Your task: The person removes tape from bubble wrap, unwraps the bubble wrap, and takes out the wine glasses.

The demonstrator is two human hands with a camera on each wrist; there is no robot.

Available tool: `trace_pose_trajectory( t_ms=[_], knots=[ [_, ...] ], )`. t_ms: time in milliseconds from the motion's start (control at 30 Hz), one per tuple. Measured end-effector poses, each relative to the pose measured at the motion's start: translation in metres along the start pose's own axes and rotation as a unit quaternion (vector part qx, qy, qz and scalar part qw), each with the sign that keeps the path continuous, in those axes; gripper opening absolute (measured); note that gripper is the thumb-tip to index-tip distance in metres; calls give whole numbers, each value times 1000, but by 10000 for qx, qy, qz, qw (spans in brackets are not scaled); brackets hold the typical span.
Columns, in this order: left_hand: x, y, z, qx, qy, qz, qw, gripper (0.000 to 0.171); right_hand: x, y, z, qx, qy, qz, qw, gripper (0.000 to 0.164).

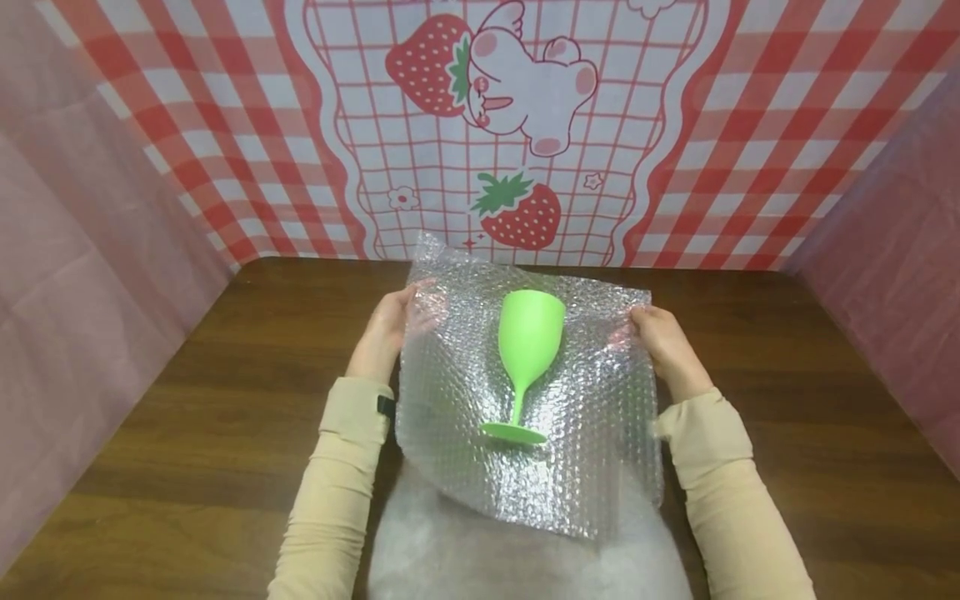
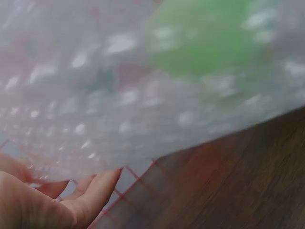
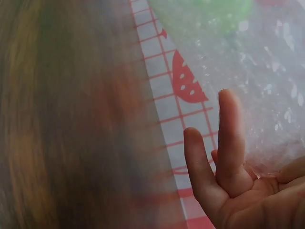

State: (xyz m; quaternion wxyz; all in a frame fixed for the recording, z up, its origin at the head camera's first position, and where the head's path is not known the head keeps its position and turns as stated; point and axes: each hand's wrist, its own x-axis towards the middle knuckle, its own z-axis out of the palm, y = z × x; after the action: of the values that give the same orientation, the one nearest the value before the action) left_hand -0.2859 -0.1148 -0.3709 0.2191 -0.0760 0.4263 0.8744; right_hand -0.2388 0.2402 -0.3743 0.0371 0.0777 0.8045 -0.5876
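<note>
A sheet of clear bubble wrap (image 1: 457, 392) is stretched between the two hands, raised over the table's near side. On it lies a light green plastic goblet (image 1: 528, 333), bowl toward the back and foot toward the person. My left hand (image 1: 392, 321) pinches the sheet's left edge near the far corner, some fingers showing through from beneath. The right hand (image 1: 663, 337) pinches the opposite edge near its far corner. From below, in the right wrist view, two fingers (image 3: 231, 138) stick out from under the bubble wrap. The goblet shows blurred green through the sheet in both wrist views.
The dark brown wooden table (image 1: 187, 417) extends to both sides. Behind it hangs a red-and-white checked cloth (image 1: 315, 133) with strawberry prints. Pink cloth (image 1: 90, 250) closes off the left side and more pink cloth (image 1: 885, 233) the right.
</note>
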Motion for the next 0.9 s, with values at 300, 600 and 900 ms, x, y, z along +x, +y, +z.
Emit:
trace_pose_trajectory(
  t_ms=[300, 600, 900],
  knots=[
    [11, -1, -15, 166, 244, 102, 9995, 19, 2, 7, -12, 933, -460, 161, 9944, 22],
    [11, -4, -24, 395, 168, 199, 9989, 15, 1, 10, -23, 2428, -1154, 485, 9620, 18],
    [9, -4, -25, 778, -379, 122, 9962, 42, 3, 9, -27, 2692, -1308, 589, 9523, 13]
  ],
)
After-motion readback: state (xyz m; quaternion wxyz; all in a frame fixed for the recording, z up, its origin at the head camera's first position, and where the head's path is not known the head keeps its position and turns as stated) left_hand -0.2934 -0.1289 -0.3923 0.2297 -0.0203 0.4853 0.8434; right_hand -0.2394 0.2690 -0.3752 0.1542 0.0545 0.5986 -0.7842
